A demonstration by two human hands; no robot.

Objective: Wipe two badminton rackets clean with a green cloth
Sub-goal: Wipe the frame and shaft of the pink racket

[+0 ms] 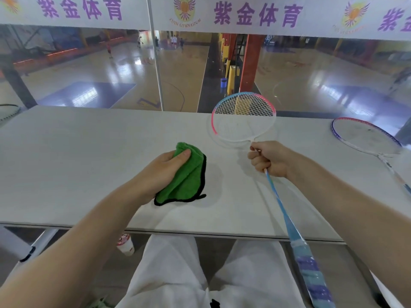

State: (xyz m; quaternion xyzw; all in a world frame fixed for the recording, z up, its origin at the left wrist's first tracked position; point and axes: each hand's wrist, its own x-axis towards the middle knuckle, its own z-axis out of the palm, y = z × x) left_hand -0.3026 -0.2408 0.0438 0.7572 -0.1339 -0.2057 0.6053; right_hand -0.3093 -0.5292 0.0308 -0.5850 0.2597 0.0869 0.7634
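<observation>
My left hand (pixel 165 168) grips a folded green cloth (pixel 185 180) with a black hem, just above the white table (pixel 77 163). My right hand (pixel 270 160) is curled round the thin shaft of a pink, blue and white badminton racket (pixel 243 117), close below its head. That racket's head tilts up over the table's far edge, and its blue wrapped handle (pixel 311 270) hangs past the near edge. A second racket (pixel 364 136) with a purple and red frame lies flat at the table's right end.
Part of a dark racket head (pixel 7 111) shows at the far left edge of the table. A glass railing (pixel 155 63) runs behind the table, above a sports court. A paper cup (pixel 126 244) stands on the floor under the table, beside my white-trousered legs.
</observation>
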